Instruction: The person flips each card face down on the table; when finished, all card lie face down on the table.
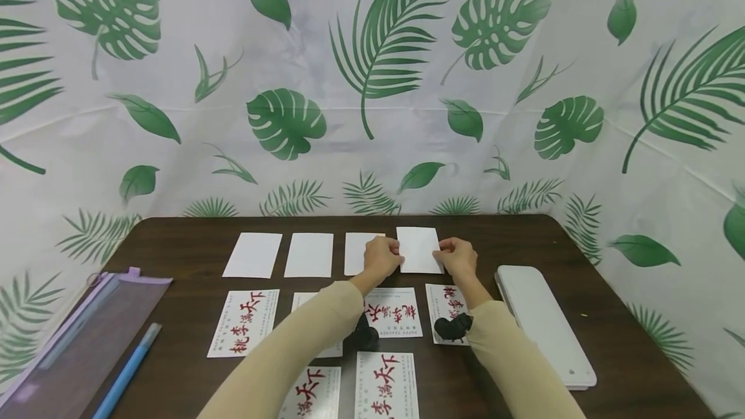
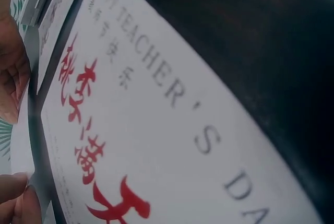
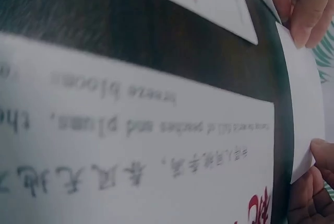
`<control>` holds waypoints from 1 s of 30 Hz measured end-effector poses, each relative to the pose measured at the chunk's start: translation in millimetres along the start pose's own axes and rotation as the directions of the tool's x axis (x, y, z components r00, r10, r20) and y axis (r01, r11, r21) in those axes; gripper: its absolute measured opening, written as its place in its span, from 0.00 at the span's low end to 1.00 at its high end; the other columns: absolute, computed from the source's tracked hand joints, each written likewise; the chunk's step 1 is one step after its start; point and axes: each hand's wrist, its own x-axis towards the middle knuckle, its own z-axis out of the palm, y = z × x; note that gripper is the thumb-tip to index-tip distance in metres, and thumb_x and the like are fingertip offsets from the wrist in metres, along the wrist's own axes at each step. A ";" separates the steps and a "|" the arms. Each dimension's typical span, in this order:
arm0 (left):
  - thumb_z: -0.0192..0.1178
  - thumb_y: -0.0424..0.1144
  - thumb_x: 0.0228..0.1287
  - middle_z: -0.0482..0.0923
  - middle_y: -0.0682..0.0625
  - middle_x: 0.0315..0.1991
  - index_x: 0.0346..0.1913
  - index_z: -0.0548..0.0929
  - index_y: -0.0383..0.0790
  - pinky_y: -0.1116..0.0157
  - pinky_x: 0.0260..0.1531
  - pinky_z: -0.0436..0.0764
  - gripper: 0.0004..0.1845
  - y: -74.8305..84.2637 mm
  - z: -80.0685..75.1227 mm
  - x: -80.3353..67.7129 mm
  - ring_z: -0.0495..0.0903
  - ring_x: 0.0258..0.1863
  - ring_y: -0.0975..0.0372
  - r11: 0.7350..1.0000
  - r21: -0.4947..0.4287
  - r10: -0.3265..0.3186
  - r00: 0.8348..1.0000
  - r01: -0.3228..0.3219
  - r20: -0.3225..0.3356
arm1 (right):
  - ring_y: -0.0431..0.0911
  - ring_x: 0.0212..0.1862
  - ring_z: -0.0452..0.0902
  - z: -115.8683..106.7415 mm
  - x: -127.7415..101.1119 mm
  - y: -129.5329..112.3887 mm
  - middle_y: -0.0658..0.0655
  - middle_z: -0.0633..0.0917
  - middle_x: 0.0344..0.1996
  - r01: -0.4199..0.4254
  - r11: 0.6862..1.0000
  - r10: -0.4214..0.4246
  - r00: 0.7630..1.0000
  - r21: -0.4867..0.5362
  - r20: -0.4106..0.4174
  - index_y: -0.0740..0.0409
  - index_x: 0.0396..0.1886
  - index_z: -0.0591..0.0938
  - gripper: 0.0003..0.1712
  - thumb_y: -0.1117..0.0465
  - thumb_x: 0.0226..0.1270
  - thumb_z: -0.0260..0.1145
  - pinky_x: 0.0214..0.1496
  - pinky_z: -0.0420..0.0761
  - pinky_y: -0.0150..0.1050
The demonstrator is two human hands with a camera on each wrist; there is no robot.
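Note:
A blank white card (image 1: 419, 249) sits at the right end of a row of white cards on the dark wooden table (image 1: 524, 238). My left hand (image 1: 382, 256) pinches its left edge and my right hand (image 1: 456, 256) pinches its right edge. In the right wrist view the same white card (image 3: 305, 104) shows between fingertips (image 3: 305, 10). Below lie printed cards with red Chinese characters (image 1: 391, 312); one fills the left wrist view as a "HAPPY TEACHER'S DAY" card (image 2: 156, 130), and another printed card (image 3: 130, 156) fills the right wrist view.
Three more blank cards (image 1: 309, 255) lie left of the held one. A white laminator-like device (image 1: 544, 322) lies at the right. A purple mesh pouch (image 1: 81, 341) and a blue pen (image 1: 128, 367) lie at the front left. A leaf-print cloth (image 1: 372, 83) backs the table.

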 end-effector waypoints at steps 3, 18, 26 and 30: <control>0.70 0.29 0.46 0.80 0.50 0.25 0.29 0.85 0.35 0.65 0.32 0.76 0.05 -1.5 1.1 0.8 0.75 0.29 0.61 0.999 0.039 0.018 1.000 -0.017 -0.002 | 0.52 0.36 0.71 1.0 -1.1 1.0 0.60 0.80 0.29 0.024 0.999 -0.024 1.000 -0.034 0.000 0.66 0.39 0.82 0.13 0.66 0.54 0.69 0.35 0.68 0.40; 0.71 0.29 0.45 0.79 0.52 0.20 0.25 0.85 0.36 0.67 0.27 0.74 0.04 -0.1 1.2 5.0 0.75 0.25 0.62 0.992 0.120 0.024 0.998 -0.030 0.053 | 0.53 0.36 0.74 1.9 2.1 5.2 0.61 0.81 0.29 0.063 0.992 -0.063 0.998 -0.109 0.008 0.66 0.38 0.81 0.14 0.65 0.52 0.70 0.39 0.73 0.47; 0.70 0.29 0.47 0.68 0.55 0.14 0.14 0.73 0.39 0.69 0.21 0.66 0.15 2.3 0.2 6.0 0.68 0.21 0.63 0.985 0.170 0.027 0.997 -0.039 0.074 | 0.55 0.35 0.74 3.8 -0.5 4.3 0.62 0.80 0.28 0.082 0.987 -0.081 0.997 -0.139 0.008 0.68 0.40 0.80 0.15 0.66 0.53 0.70 0.40 0.72 0.49; 0.70 0.31 0.49 0.78 0.50 0.22 0.26 0.83 0.34 0.66 0.28 0.75 0.05 7.0 -6.0 6.8 0.76 0.27 0.60 0.983 0.154 0.086 0.994 -0.096 0.071 | 0.55 0.37 0.74 2.8 -2.1 0.3 0.62 0.80 0.30 0.088 0.992 -0.092 0.995 -0.089 -0.048 0.68 0.42 0.79 0.15 0.65 0.55 0.68 0.40 0.72 0.48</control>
